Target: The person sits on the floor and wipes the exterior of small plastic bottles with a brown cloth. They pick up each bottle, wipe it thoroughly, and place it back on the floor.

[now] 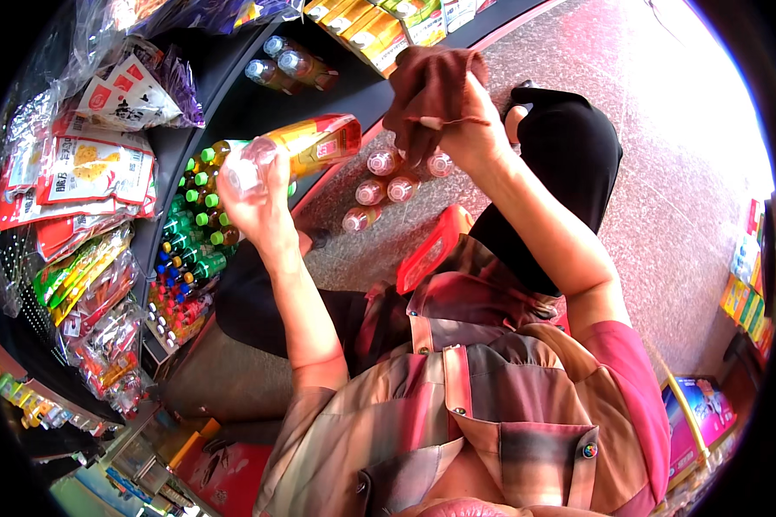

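Observation:
My left hand [258, 200] grips a plastic bottle of amber drink [320, 142] around its capped end. The bottle lies tilted almost sideways, its base pointing right, in front of the dark lower shelf. A crumpled brown cloth [427, 97] is bunched in my right hand [475, 126], a little to the right of the bottle's base. Below the cloth, several capped bottles [385, 187] stand grouped on the speckled floor [336, 258]. The cloth partly covers that group.
Bottles with green caps [207, 187] crowd the shelf at left. A few more bottles [291, 64] stand deeper on it, beside yellow drink cartons [362, 32]. Snack packets [97, 165] hang or lie above. A red plastic object [433, 249] sits between my knees.

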The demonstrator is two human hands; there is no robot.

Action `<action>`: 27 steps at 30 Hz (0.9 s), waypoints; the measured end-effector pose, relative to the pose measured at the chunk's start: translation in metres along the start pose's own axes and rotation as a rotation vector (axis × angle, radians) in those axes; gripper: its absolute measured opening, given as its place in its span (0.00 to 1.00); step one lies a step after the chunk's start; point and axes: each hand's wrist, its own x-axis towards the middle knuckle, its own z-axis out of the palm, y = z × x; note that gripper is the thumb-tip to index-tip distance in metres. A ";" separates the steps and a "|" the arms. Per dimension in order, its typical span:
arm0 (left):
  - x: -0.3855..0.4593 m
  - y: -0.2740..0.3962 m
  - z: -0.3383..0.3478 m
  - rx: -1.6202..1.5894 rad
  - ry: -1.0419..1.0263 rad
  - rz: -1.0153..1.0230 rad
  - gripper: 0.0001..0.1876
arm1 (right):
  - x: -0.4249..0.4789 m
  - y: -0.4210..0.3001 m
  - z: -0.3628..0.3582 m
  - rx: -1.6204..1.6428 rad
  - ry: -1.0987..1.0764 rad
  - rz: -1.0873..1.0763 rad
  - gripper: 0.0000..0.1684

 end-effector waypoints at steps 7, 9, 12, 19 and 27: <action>0.024 -0.095 -0.017 0.114 0.027 -0.214 0.32 | 0.007 -0.038 -0.003 0.321 -0.030 0.071 0.26; 0.020 -0.142 -0.023 0.230 0.016 -0.121 0.32 | 0.006 -0.051 -0.019 0.513 -0.186 0.155 0.28; 0.017 -0.170 -0.024 0.287 -0.061 -0.138 0.31 | -0.009 -0.080 0.000 0.095 -0.185 -0.077 0.35; 0.025 -0.237 -0.041 0.397 -0.141 -0.161 0.32 | 0.021 -0.033 -0.011 0.181 -0.049 -0.054 0.24; 0.039 -0.254 -0.065 0.439 -0.237 -0.115 0.32 | 0.014 -0.051 -0.012 -1.068 0.041 -0.695 0.39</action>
